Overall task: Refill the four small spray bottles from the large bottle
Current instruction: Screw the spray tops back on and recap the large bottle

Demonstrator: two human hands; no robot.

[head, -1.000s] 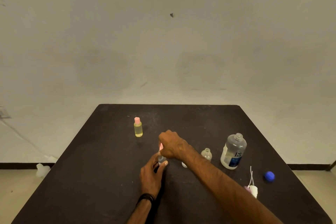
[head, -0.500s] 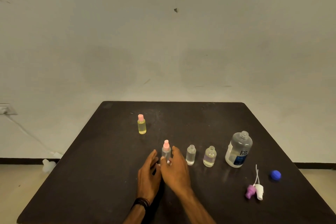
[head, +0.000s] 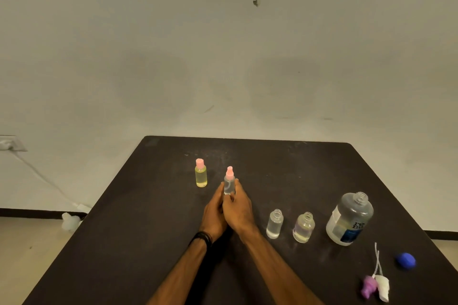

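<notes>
Head view: both hands cup the clear spray bottle (head: 229, 183) with the pink top, left hand (head: 215, 213) and right hand (head: 238, 209) pressed against its sides, standing it just right of the yellow bottle (head: 201, 174) at the far middle of the table (head: 138, 218). Letting go unevenly could tip it into that neighbour. Nearer and to the right, two open small bottles (head: 274, 224) (head: 303, 227) and the uncapped large bottle (head: 350, 220) stand; a careless forearm might spill them.
</notes>
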